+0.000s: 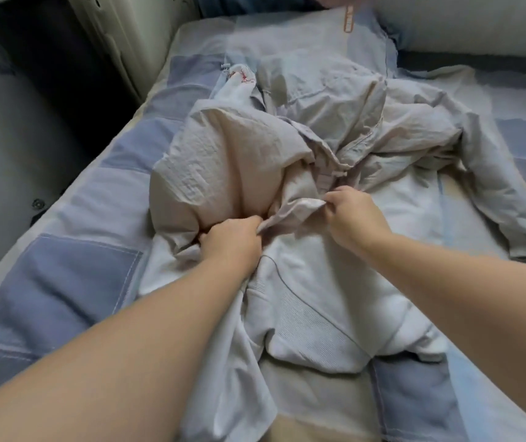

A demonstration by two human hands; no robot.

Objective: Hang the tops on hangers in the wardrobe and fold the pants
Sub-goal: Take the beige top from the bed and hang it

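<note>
- We see a bed [172, 52] under a patchwork cover [73, 282] of blue, grey and cream squares.
- A white top [335, 282] lies spread over the middle, reaching the near edge.
- A crumpled beige top [223, 161] sits beyond it, partly on the white one, partly on the cover; its sleeve [503, 199] trails towards the right edge.
- A small white cloth [239, 81] with red marks lies just beside the beige top, on the far left of the pile.
- A pillow [465, 23] rests at the far right corner.
</note>
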